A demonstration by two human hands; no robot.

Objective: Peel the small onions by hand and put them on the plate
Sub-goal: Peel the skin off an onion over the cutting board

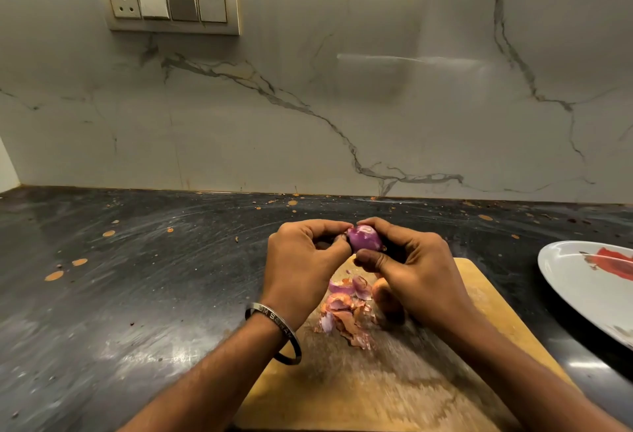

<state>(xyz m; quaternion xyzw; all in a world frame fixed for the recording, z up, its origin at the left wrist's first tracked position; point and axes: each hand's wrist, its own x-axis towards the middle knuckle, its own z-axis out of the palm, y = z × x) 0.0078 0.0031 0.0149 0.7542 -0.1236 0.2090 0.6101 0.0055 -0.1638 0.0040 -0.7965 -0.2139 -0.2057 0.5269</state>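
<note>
Head view: both hands, left (301, 260) and right (416, 270), pinch one purple onion (363, 238) above a cutting board (479, 315); peels (346, 311) lie below, plate (565, 281) right.

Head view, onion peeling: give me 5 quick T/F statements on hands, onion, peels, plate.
1. Both hands hold one purple onion above the counter. True: the left hand and the right hand pinch it from either side.
2. The loose peels lie on the plate. False: they lie on the wooden cutting board.
3. The plate sits at the right edge of the view. True.
4. A peeled onion already lies on the visible part of the plate. False: only a red mark shows there.
5. The bangle is on the right wrist. False: it is on the left wrist.
</note>
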